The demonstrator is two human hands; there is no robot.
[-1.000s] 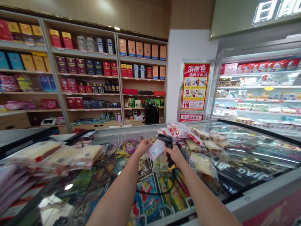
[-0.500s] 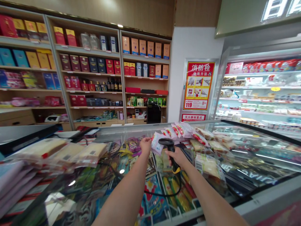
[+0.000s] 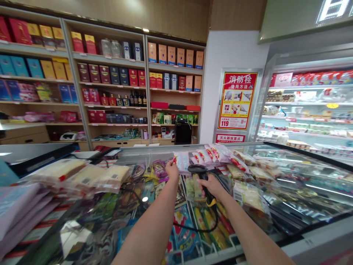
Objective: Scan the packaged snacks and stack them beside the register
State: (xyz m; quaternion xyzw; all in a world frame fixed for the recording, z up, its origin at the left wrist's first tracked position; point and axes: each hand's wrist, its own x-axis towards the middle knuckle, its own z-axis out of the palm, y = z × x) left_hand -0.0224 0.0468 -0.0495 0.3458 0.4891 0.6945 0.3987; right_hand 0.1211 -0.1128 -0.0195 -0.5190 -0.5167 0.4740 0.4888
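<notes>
My left hand (image 3: pixel 172 171) pinches the edge of a pale pink plastic packet (image 3: pixel 181 162) above a glass freezer lid (image 3: pixel 286 162). My right hand (image 3: pixel 213 186) is wrapped around the grip of a black handheld barcode scanner (image 3: pixel 200 176) with a yellow band near its base. The scanner head sits just right of the packet and slightly lower, with a small gap between them. A black cord (image 3: pixel 194 229) loops down from the scanner across the lid. Behind both hands lies a row of red-and-white packets (image 3: pixel 208 154).
Stacks of wrapped flat packs (image 3: pixel 88 178) lie on the lid at left, with pale purple packs (image 3: pixel 19 209) nearer me. More packets (image 3: pixel 249 197) lie to the right. Wooden shelves of boxed goods (image 3: pixel 116 77) stand behind, and a lit refrigerated case (image 3: pixel 306 110) stands at right.
The packet has risen and stands more upright in my left hand, and the scanner sits lower. The whole scene has slid right in view as my head turned left.
</notes>
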